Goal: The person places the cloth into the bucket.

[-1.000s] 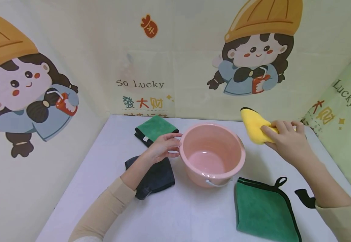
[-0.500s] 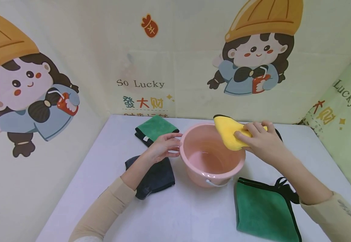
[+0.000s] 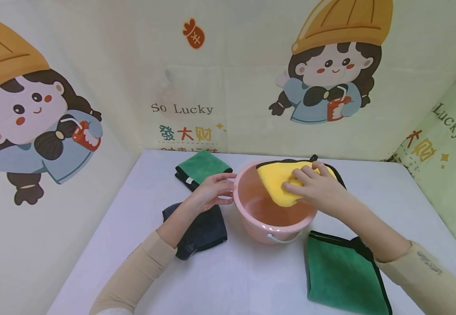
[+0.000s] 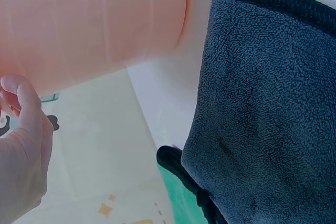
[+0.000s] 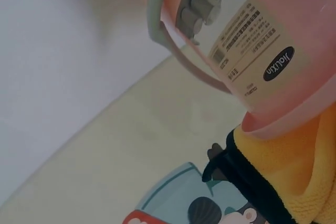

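My right hand [image 3: 314, 183] grips a folded yellow towel [image 3: 275, 177] with black edging, over the right part of the pink bucket's mouth. In the right wrist view the towel [image 5: 289, 156] shows past the bucket's rim; that hand is out of sight there. The bucket [image 3: 259, 227] stands upright on the table, and the part of its inside that shows is bare. My left hand [image 3: 212, 192] touches the left side of its rim with lightly bent fingers. In the left wrist view the left hand [image 4: 26, 145] is beside the bucket wall [image 4: 94, 24].
A dark grey towel [image 3: 204, 229] lies under the left forearm, with a folded green towel [image 3: 204, 166] behind it. Another green towel [image 3: 342, 275] with black edging lies front right, partly under the right sleeve. A thin handle [image 3: 283, 239] hangs at the bucket's front. Printed cloth walls enclose the table.
My right hand has carried the yellow towel leftward from beside the bucket to over its mouth. The left hand has stayed at the rim, and the bucket has not moved.
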A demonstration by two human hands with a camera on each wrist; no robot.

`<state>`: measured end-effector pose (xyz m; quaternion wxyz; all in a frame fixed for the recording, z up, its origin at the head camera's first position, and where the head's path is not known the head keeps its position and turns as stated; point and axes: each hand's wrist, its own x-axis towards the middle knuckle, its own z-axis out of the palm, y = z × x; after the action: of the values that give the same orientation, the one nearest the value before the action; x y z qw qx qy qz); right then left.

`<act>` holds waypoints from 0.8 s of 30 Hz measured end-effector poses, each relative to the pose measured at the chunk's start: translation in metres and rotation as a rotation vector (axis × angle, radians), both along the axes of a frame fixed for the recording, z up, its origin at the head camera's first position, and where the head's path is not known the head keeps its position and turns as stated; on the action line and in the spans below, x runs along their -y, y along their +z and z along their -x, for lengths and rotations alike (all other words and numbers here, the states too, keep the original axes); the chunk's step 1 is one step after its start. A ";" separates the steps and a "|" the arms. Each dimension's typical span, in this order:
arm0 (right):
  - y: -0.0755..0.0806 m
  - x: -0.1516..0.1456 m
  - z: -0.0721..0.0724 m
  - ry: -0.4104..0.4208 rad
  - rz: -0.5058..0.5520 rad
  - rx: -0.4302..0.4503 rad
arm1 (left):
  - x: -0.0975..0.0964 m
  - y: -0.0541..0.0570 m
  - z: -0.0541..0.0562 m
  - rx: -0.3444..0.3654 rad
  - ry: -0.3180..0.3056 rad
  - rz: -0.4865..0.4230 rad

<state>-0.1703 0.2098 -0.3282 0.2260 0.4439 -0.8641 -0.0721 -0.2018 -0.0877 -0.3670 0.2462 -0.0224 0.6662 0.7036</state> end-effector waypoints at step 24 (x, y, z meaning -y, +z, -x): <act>-0.020 0.033 0.015 0.159 -0.020 0.058 | -0.001 -0.002 0.001 -0.009 0.015 0.031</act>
<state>-0.1849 0.1769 -0.3478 0.2016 0.5155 -0.8314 -0.0499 -0.2028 -0.0867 -0.3687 0.2377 -0.0280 0.6778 0.6952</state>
